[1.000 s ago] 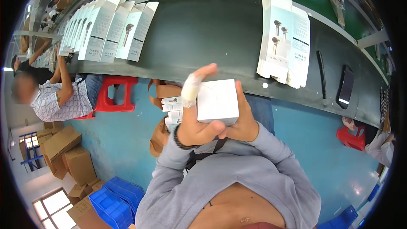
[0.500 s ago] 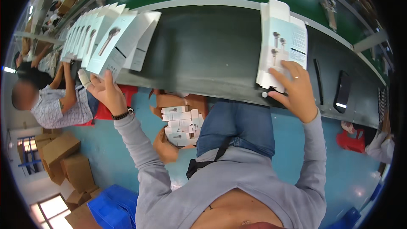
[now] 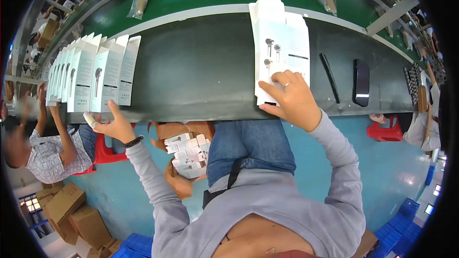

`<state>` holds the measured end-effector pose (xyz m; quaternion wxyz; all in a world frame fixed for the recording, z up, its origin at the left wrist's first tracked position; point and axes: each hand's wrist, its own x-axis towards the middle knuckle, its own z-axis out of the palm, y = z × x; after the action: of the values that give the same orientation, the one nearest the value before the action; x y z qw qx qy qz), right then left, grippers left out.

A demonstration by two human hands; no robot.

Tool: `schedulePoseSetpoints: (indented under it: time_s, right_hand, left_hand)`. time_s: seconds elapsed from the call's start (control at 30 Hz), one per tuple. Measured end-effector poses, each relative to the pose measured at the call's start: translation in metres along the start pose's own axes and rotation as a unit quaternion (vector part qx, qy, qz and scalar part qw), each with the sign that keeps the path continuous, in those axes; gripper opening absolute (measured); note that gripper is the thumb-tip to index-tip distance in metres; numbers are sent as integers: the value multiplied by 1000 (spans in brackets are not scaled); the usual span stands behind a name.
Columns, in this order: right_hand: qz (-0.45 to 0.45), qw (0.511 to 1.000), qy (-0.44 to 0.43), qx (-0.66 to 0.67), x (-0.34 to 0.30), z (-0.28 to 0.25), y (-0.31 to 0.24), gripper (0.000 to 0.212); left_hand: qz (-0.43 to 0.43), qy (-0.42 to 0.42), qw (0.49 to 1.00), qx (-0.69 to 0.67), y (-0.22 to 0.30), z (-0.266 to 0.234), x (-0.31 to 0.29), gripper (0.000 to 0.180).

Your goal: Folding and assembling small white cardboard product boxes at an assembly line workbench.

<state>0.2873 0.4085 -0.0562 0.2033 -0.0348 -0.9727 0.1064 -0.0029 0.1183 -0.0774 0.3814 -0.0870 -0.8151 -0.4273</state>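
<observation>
Right hand (image 3: 292,99): fingers spread flat on the near end of the flat white carton stack (image 3: 282,48), pressing, not closed round it.
Left hand (image 3: 111,125): open, holding nothing, at the bench's (image 3: 201,71) near edge, just below the row of standing white boxes (image 3: 91,74).
Stack: right of centre on the bench.
Hidden: the stack's near edge under the right hand; left fingertip taped.
Far right: black phone (image 3: 361,82).

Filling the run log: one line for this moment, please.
left hand: open, at row of upright white boxes | right hand: on stack of flat white cartons
</observation>
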Motion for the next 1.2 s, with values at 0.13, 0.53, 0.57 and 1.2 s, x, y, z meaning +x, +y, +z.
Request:
schedulePoseSetpoints:
  time_s: [0.13,0.53,0.57,1.2]
  right_hand:
    - [-118,992,31,-15,-2,5,5,32]
    - [-113,889,313,315,-11,-74,-43,10]
    - [-66,891,315,322,-10,-73,-46,10]
    - [236,668,222,670,-28,46,-113,47]
  left_hand:
    - [25,-32,995,-93,48,-2,-33,79]
    - [481,-295,811,-157,157,-26,-96,96]
    - [504,-288,793,-186,177,-29,-87,74]
    - [71,-490,826,-270,175,-77,-95,52]
